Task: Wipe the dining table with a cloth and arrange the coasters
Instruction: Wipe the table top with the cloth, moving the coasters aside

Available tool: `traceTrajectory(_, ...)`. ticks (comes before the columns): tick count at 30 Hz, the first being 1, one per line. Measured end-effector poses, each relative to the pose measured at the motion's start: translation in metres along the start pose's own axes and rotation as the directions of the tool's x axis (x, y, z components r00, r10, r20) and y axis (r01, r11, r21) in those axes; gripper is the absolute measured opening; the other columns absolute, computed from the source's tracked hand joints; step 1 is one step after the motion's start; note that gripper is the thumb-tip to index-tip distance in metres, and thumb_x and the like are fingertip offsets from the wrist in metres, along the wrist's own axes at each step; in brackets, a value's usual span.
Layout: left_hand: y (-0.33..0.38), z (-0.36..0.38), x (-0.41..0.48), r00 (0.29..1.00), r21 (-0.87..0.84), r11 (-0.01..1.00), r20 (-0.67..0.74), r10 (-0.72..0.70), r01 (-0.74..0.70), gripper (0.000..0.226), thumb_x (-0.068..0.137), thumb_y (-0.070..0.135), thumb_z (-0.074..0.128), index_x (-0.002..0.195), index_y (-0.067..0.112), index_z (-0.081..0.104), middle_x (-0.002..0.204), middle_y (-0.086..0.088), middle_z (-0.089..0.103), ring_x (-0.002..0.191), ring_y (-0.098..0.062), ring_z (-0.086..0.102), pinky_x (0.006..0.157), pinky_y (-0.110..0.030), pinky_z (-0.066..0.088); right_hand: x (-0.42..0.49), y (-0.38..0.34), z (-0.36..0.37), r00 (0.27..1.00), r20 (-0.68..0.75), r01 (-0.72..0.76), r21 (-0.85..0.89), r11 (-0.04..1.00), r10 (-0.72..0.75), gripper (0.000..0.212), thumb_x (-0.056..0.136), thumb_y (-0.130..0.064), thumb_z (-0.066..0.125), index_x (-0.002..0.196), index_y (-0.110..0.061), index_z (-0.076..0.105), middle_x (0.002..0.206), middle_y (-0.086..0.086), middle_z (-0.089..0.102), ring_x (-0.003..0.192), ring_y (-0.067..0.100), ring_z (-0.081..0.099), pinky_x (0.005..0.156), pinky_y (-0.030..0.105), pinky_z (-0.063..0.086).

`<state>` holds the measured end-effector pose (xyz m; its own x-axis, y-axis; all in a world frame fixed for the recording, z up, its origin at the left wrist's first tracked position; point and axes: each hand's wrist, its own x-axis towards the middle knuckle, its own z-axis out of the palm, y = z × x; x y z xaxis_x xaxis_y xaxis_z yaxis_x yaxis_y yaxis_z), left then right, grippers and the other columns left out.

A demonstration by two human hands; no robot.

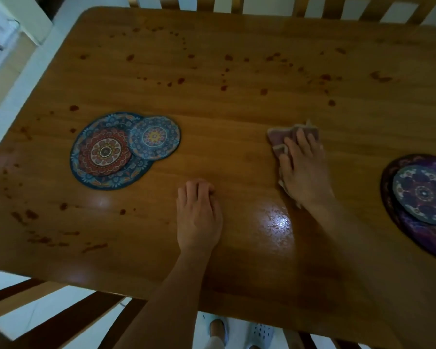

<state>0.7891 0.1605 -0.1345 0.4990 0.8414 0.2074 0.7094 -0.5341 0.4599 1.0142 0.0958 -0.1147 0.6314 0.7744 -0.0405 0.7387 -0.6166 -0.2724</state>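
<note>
Wood, honey-brown: dining table (237, 109), glossy, with a wet-looking glare patch near the 6 o'clock edge. Chair backs (61, 313) below that edge; slippered feet (237, 331) at 6 o'clock on the floor.

Near zone: left hand (199, 215) knuckles-down on bare wood at about 6 o'clock of table centre, fingers curled under, grasping nothing visible; apparently bracing. Right hand (305, 170) at 4 o'clock, palm flat, pressing a pinkish cloth (287, 136) to the surface; cloth bunched beyond and beside the fingertips, a fringe showing under the wrist. Pinned by pressure rather than pinched.

Mid zone: blue mandala mat (98, 159) at 9 o'clock, with small blue coaster (155, 137) overlapping its right rim. Purple mat (413, 235) at 3 o'clock, cut by frame edge, with purple coaster (423, 195) resting on it, off-centre.

Far zone: reddish-brown spots (224, 71) scattered from 10 to 2 o'clock, more down the left side at 7–8 o'clock.

Progress estimate: central strip between the hands looks free of spots, so wiping begun, well short of half. Remaining: far band, left margin, areas under the mats. Coasters not yet arranged; both sit askew on their mats.
</note>
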Motion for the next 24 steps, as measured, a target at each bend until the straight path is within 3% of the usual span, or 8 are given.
traceTrajectory(2, 0.000, 0.000, 0.001, 1.000, -0.020, 1.000, 0.002, -0.006, 0.006, 0.008, 0.091, 0.012, 0.048, 0.097, 0.015, 0.052, 0.101, -0.001, 0.049, 0.092, -0.016, 0.039, 0.086, -0.029, 0.033, 0.026, -0.030, 0.011, 0.999, 0.022, 0.046, 0.007, 0.999, -0.046, 0.054, 0.102, -0.040, 0.023, 0.147, -0.015, 0.039, 0.162, 0.011, 0.019, 0.149, 0.030, 0.011, 0.122, 0.044, 0.004)
traceTrajectory(4, -0.001, 0.000, 0.002, 1.000, -0.054, 0.998, -0.010, -0.018, 0.018, 0.008, 0.094, 0.013, 0.044, 0.096, 0.015, 0.051, 0.097, 0.000, 0.048, 0.087, -0.014, 0.037, 0.085, -0.026, 0.031, 0.029, -0.065, 0.023, 0.971, 0.057, 0.232, 0.047, 0.972, -0.234, 0.053, 0.102, -0.039, 0.028, 0.147, -0.015, 0.041, 0.161, 0.010, 0.020, 0.149, 0.029, 0.012, 0.120, 0.042, 0.004)
traceTrajectory(7, -0.002, -0.001, 0.000, 0.996, -0.138, 0.990, -0.068, -0.050, 0.040, 0.016, 0.099, 0.019, 0.036, 0.092, 0.011, 0.047, 0.089, 0.000, 0.043, 0.082, -0.014, 0.034, 0.083, -0.027, 0.028, -0.017, -0.090, 0.035, 0.842, 0.126, 0.512, 0.125, 0.850, -0.525, 0.053, 0.100, -0.040, 0.028, 0.146, -0.019, 0.042, 0.161, 0.005, 0.023, 0.150, 0.023, 0.013, 0.120, 0.039, 0.004)
traceTrajectory(10, -0.001, -0.002, -0.001, 0.996, -0.156, 0.987, -0.081, -0.037, 0.024, 0.018, 0.099, 0.021, 0.035, 0.092, 0.009, 0.047, 0.088, 0.001, 0.041, 0.080, -0.015, 0.033, 0.082, -0.035, 0.034, -0.084, -0.056, 0.025, 0.779, 0.194, 0.567, 0.187, 0.802, -0.597, 0.054, 0.097, -0.040, 0.032, 0.147, -0.022, 0.041, 0.161, -0.001, 0.024, 0.150, 0.016, 0.011, 0.122, 0.038, 0.006)
traceTrajectory(13, -0.001, -0.001, 0.000, 1.000, -0.043, 0.999, 0.006, -0.009, 0.009, 0.016, 0.094, 0.024, 0.042, 0.100, 0.012, 0.051, 0.097, -0.004, 0.048, 0.089, -0.021, 0.042, 0.086, -0.040, 0.039, -0.112, 0.015, 0.004, 0.835, 0.161, 0.506, 0.151, 0.849, -0.527, 0.046, 0.098, -0.035, 0.040, 0.140, -0.019, 0.051, 0.156, 0.001, 0.034, 0.148, 0.017, 0.021, 0.121, 0.035, 0.011)
traceTrajectory(17, -0.003, 0.002, 0.000, 0.995, -0.004, 0.999, 0.086, 0.053, -0.053, 0.029, 0.095, 0.034, 0.051, 0.118, 0.019, 0.057, 0.129, 0.000, 0.051, 0.118, -0.021, 0.045, 0.104, -0.042, 0.037, -0.078, 0.073, -0.012, 0.974, 0.041, 0.216, 0.113, 0.970, -0.221, 0.050, 0.097, -0.035, 0.037, 0.138, -0.013, 0.052, 0.153, 0.010, 0.039, 0.146, 0.024, 0.025, 0.120, 0.045, 0.016)
traceTrajectory(21, -0.003, 0.001, 0.001, 0.994, 0.019, 0.998, 0.086, 0.061, -0.063, 0.032, 0.094, 0.036, 0.054, 0.121, 0.019, 0.058, 0.132, 0.000, 0.050, 0.124, -0.021, 0.042, 0.108, -0.043, 0.034, -0.017, 0.048, -0.005, 0.999, -0.034, 0.011, 0.103, 0.995, -0.007, 0.060, 0.096, -0.040, 0.028, 0.144, -0.009, 0.045, 0.159, 0.013, 0.026, 0.149, 0.029, 0.015, 0.122, 0.045, 0.011)
traceTrajectory(24, -0.004, 0.001, 0.001, 0.995, 0.029, 0.997, 0.076, 0.067, -0.070, 0.032, 0.093, 0.036, 0.055, 0.120, 0.019, 0.059, 0.131, 0.000, 0.051, 0.123, -0.021, 0.043, 0.108, -0.042, 0.034, -0.014, 0.009, 0.008, 1.000, -0.019, 0.019, 0.056, 0.998, -0.018, 0.055, 0.101, -0.039, 0.031, 0.148, -0.012, 0.038, 0.161, 0.011, 0.020, 0.150, 0.028, 0.010, 0.122, 0.042, 0.006)
